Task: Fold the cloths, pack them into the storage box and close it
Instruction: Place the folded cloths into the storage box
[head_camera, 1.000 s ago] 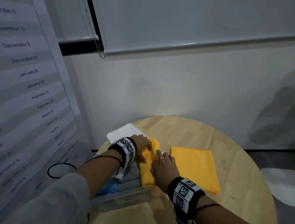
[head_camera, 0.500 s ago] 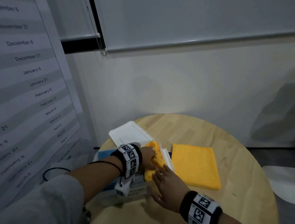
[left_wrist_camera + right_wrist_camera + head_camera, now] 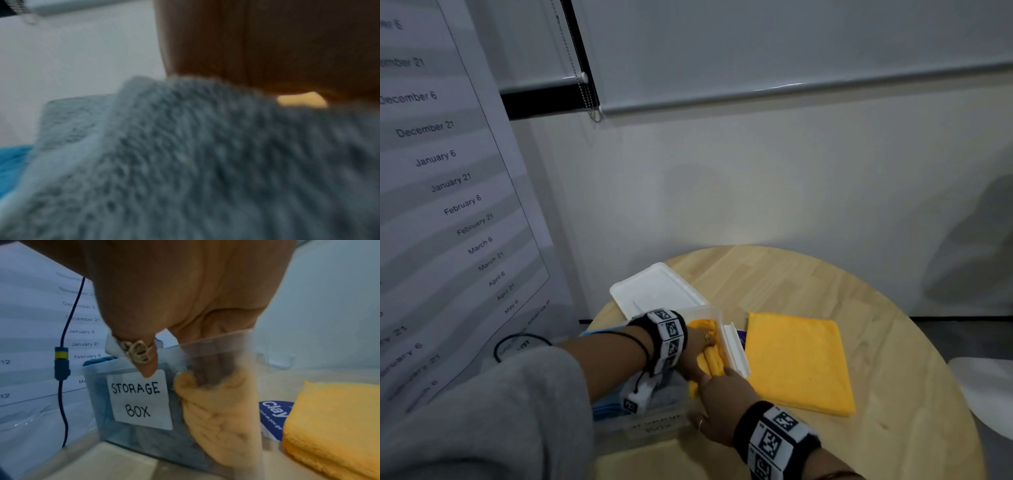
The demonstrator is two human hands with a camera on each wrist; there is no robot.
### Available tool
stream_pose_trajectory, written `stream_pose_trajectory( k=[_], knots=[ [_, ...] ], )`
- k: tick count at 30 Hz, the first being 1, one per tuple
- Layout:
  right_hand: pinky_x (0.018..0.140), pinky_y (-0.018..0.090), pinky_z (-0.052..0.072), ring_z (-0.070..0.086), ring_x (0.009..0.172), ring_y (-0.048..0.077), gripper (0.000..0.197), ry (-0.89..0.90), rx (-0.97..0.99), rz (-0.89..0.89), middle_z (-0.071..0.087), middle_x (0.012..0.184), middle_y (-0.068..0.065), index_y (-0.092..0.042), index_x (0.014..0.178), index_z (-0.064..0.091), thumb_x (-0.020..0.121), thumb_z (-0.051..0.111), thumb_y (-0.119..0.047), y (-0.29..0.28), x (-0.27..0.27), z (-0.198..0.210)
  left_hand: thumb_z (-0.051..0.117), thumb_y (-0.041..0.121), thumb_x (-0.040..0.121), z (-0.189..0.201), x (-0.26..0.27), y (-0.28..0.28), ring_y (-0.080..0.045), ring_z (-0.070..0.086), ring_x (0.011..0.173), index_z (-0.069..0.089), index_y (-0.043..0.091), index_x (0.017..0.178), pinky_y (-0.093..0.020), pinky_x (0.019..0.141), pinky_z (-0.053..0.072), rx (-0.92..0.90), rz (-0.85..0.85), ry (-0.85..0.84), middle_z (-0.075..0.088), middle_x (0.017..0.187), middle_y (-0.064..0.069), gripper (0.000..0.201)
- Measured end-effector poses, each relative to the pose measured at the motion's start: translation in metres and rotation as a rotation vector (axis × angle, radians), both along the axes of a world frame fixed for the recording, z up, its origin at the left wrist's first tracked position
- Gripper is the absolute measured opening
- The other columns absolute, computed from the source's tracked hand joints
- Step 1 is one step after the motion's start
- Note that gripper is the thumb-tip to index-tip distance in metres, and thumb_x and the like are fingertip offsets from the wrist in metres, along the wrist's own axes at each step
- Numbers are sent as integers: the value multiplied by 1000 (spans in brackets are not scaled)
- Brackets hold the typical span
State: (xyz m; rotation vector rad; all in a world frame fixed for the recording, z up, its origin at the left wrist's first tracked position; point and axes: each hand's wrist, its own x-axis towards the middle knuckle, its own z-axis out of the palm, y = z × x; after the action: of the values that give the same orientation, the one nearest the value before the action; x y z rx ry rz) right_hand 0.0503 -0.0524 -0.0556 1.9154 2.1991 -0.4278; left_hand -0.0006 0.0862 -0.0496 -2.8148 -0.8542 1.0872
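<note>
Since a second ago both hands have sunk deeper into the storage box (image 3: 144, 426). Left hand (image 3: 697, 353) presses the yellow cloth (image 3: 710, 356) down, fingers hidden, grip cannot be told. Right hand (image 3: 719, 407) has fingers extended into the box against that cloth. Grey cloth (image 3: 205, 162) lies alongside. Second yellow cloth (image 3: 798, 363) lies folded on the table (image 3: 893, 342) beside the box.

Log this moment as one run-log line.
step: packing | both hands: left hand, right hand push yellow cloth into storage box | second yellow cloth: on table | lid: off
</note>
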Motion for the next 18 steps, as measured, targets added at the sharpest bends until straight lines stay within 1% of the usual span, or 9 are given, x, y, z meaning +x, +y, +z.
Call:
stream_pose_trajectory(
  k=[2,4,6,8,9,11,13,15,18],
  knots=[
    [110,49,25,53,103,35,49,-31,130,19,58,110,19,-2,116,51,93,41,-44,-4,3,0,61,41,88,29,0,11,-30,51,120,47,8,133,-39,101,42,-76,41,-55,50,136,-14,57],
    [114,56,11,52,107,35,51,-91,127,23,58,112,18,-5,122,47,92,44,-46,-9,4,-2,63,42,86,29,-2,21,-27,58,108,57,7,121,-36,93,48,1,11,-109,61,123,-13,50],
    [111,64,-7,52,110,36,59,-140,92,29,60,111,16,-10,135,38,92,42,-50,-12,2,-3,58,63,79,12,-5,15,-31,50,119,44,10,135,-46,99,44,85,-59,39,44,139,-16,79],
    [105,65,-20,47,118,38,64,-177,104,33,62,109,17,-18,144,30,92,34,-56,-9,1,0,53,74,73,-9,-8,10,-35,33,133,16,21,149,-53,105,34,251,-148,128,15,154,-10,100],
    [104,65,-24,41,124,40,64,-190,103,34,63,109,18,-21,144,32,92,32,-58,-8,1,1,58,71,73,-10,-11,10,-35,28,136,9,26,150,-53,107,31,292,-190,139,10,155,-9,103],
    [98,62,-31,29,132,43,62,-222,79,48,62,111,20,-20,137,45,91,32,-60,-3,1,3,75,52,70,-17,-9,8,-30,28,138,16,23,149,-48,111,30,268,-193,184,19,154,-10,103],
    [93,60,-34,26,133,46,62,-256,5,66,62,111,21,-13,127,55,90,36,-60,1,-1,8,83,45,64,-19,-4,8,-29,19,142,7,27,151,-49,111,30,253,-168,231,12,157,-8,117],
    [97,62,-31,25,134,47,62,-251,-52,69,61,116,22,-8,129,53,91,39,-56,4,-3,16,82,47,61,-20,-1,10,-35,2,144,-19,39,145,-58,107,31,268,-210,329,-14,157,-6,132],
    [106,63,-22,24,135,45,60,-252,-86,87,52,132,24,-7,136,45,94,41,-51,6,-6,37,82,42,64,-19,-6,13,-37,3,143,-21,38,144,-59,106,32,219,-262,296,-16,156,-11,130]
  ],
)
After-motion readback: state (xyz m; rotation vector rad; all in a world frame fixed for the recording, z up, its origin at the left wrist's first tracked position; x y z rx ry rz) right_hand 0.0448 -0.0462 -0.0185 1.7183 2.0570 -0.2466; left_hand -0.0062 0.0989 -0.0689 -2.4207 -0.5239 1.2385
